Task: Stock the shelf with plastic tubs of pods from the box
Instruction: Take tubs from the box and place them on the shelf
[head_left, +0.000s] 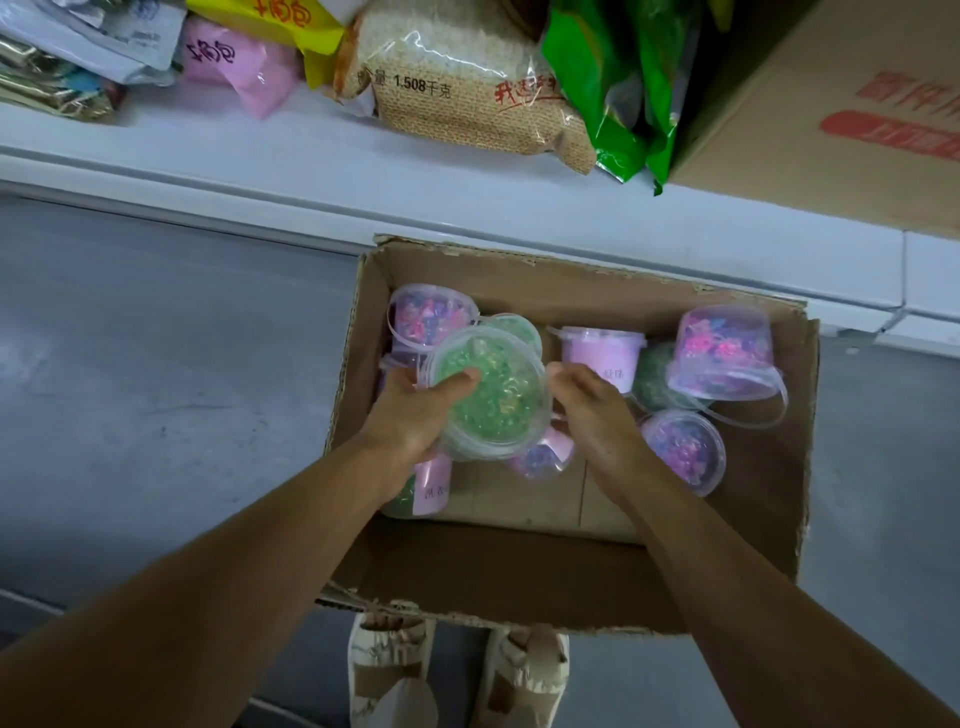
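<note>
At the bottom of the view stand two pale canvas shoes (457, 675) on the grey floor (156, 364), and just above them is the near wall of an open brown cardboard box (519, 582) with torn edges. Both bare forearms reach from the lower corners into this box. The left hand (410, 415) grips a round clear plastic tub of green pods (488, 395); the thumb lies curled over its transparent lid and the other fingers go under it. The tub is tilted, so that the lid faces the camera, and it is held above the other tubs in the left half of the box. Through the clear lid the glossy, pale green pods show, packed closely. The right hand (597, 415) is just beside this tub on its right side, with the fingers bent toward it; whether they touch the tub cannot be told. Deeper in the box lie several more clear tubs: ones with pink and purple pods at the far left (431, 314), at the far right (722, 353) and at the near right (683, 449), and one tub with a plain pink label (602, 353) in the middle. Beyond the box runs a white shelf (260, 166), and on it lie a bag of rice (457, 83), a green packet (618, 88), a pink packet (239, 62) and a large brown carton (841, 114).
</note>
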